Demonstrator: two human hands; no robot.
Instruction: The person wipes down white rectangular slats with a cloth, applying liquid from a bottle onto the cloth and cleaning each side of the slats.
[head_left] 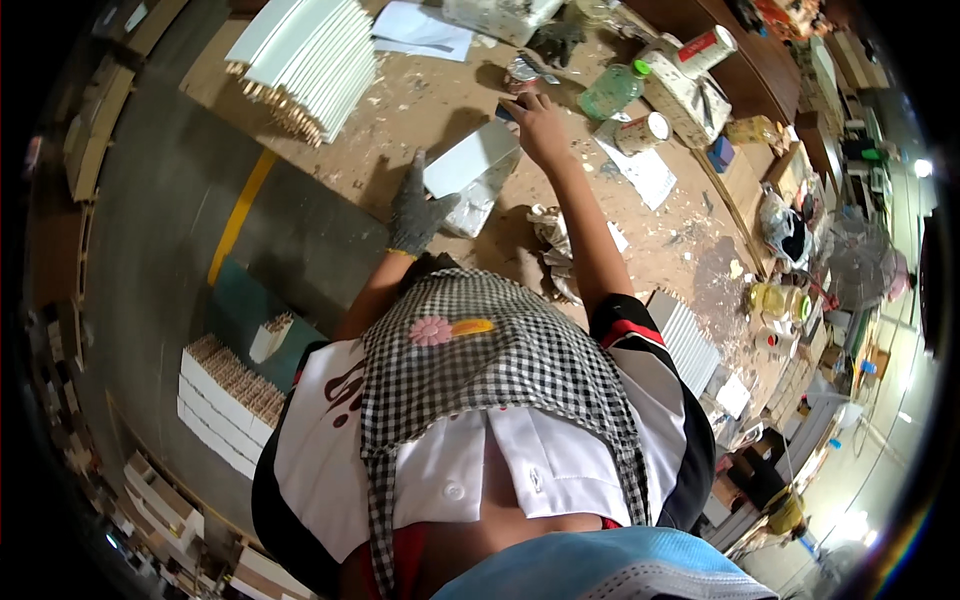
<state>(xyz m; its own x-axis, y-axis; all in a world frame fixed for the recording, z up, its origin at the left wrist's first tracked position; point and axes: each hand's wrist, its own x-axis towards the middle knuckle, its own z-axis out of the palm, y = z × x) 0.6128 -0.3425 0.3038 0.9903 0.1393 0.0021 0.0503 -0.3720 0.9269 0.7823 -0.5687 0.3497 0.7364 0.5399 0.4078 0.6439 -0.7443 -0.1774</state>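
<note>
A white board [472,160] lies at an angle on the worktable in front of me, over a pale, shiny piece [468,213]. My left hand [415,208], in a grey knitted glove, grips the board's left end between thumb and fingers. At the board's far right corner is my bare right hand [541,126], its fingers closed on a small dark blue block [508,109]. Most of that block is hidden by the fingers. Just beyond the right hand stands a small open container [522,72] with a flat tool across its top.
White strips [305,65] are stacked at the far left of the worktable [390,110]. Right of my hand stand a green bottle [612,92] and a white tub [642,132], near a paper sheet [640,172]. Crumpled paper [550,235] lies by my right forearm.
</note>
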